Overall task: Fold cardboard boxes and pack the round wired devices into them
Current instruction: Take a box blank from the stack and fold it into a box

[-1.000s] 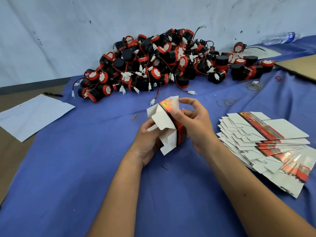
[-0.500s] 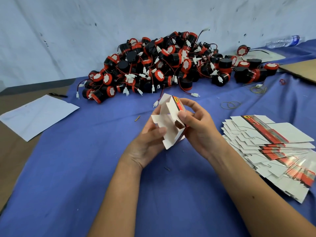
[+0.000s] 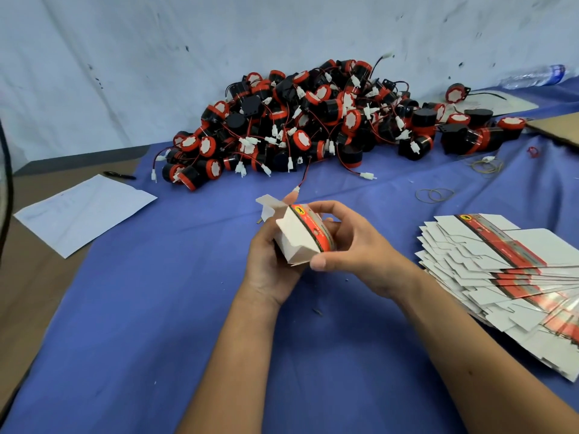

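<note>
Both hands hold one small white cardboard box [image 3: 297, 238] with a red and black printed stripe, above the blue cloth [image 3: 156, 308]. My left hand [image 3: 269, 264] cups it from below and behind. My right hand [image 3: 351, 242] grips its right side, thumb at the lower front corner. The box is partly formed, and white flaps stick out at its upper left. A big heap of round black and red wired devices [image 3: 313, 126] with white connectors lies beyond the hands. A fanned stack of flat box blanks [image 3: 507, 270] rests at the right.
A white paper sheet [image 3: 84, 211] and a black pen [image 3: 119, 175] lie at the left on the brown table. Rubber bands [image 3: 434, 194] lie right of the hands. A plastic bottle [image 3: 532, 77] and brown cardboard [image 3: 557, 126] sit at the far right by the wall.
The box has been turned in my hands so its striped side faces up and right. My right thumb moved down to the lower front corner, and the flaps now point to the upper left.
</note>
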Demonstrator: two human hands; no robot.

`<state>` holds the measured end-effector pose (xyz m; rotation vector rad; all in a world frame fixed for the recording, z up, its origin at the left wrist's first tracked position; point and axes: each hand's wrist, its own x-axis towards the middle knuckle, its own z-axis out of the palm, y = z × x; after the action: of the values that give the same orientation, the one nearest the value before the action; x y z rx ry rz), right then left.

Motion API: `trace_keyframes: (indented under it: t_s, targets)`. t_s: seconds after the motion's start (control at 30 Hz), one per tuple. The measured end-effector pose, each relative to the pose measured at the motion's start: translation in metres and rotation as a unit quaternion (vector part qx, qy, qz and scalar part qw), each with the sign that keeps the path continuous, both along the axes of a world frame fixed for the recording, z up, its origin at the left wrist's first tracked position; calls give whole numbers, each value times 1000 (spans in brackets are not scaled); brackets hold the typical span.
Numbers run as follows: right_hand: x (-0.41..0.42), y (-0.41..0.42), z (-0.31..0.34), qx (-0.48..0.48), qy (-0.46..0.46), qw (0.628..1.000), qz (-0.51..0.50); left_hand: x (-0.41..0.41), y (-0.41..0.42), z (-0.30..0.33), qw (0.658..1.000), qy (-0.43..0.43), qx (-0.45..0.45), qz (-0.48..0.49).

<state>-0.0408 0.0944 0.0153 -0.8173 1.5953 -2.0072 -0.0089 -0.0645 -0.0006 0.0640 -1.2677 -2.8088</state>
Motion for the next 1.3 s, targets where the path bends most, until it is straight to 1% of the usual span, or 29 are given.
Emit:
trace_keyframes:
  t_s: [0.03, 0.1, 0.17, 0.2, 0.3, 0.43, 0.5, 0.6, 0.67, 0.73, 0.8, 0.87, 0.93, 0.97, 1.03, 1.07, 1.1, 1.13, 1.17, 1.23, 1.3]
  targets:
    - [1, -1, -1, 18, 14, 1000, 0, 0, -1, 0, 1000, -9, 6, -2]
    - [4, -3, -2, 41, 37, 998, -19, 0, 0, 0, 1000, -19, -11, 3]
    - [6, -6, -5, 53, 63, 994, -78, -1, 1, 0, 999, -9, -32, 22]
    - [6, -8, -7, 59, 72, 989, -118, -1, 2, 1, 999, 0, -28, 31]
    - [7, -15, -13, 49, 60, 978, -192, -1, 4, 2, 999, 18, -17, 46]
    - [1, -15, -16, 39, 49, 967, -248, 3, 4, 8, 1000, 16, 2, 12]
    - [-1, -13, -17, 50, 71, 963, -254, 2, 5, 11, 1000, -11, 15, 15]
    - [5, -17, -19, 53, 131, 965, -220, -2, 5, 7, 997, -24, 14, 70]
    - [6, -19, -18, 34, 130, 966, -220, -2, 5, 8, 996, -26, 15, 90]
    - [5, -20, -17, 18, 113, 967, -227, -2, 9, 11, 992, -33, -23, 123]
    - [6, -20, -17, 30, 109, 968, -222, -4, 19, 10, 979, -48, -85, 178]
    - [11, -23, -18, 54, 114, 974, -190, -6, 26, 7, 966, -54, -109, 230]
    - [14, -25, -16, 44, 81, 986, -139, -6, 22, 2, 955, -39, -133, 261]
    - [15, -24, -14, 25, 46, 992, -118, -6, 18, 0, 945, -21, -172, 278]
    - [13, -23, -10, 10, 3, 993, -117, -6, 12, -2, 906, 28, -289, 308]
    - [12, -23, -10, 23, 1, 990, -138, -6, 12, -3, 889, 58, -343, 299]
    - [12, -24, -12, 37, 3, 987, -158, -6, 15, -4, 881, 83, -377, 274]
    - [12, -25, -14, 43, 5, 985, -169, -7, 17, -4, 883, 98, -386, 248]
    - [12, -27, -15, 39, 4, 984, -174, -7, 18, -5, 894, 107, -374, 222]
    - [12, -27, -17, 11, 0, 983, -183, -8, 17, -5, 926, 101, -318, 176]
    - [9, -27, -17, -7, 12, 978, -206, -5, 16, -2, 951, 76, -271, 130]
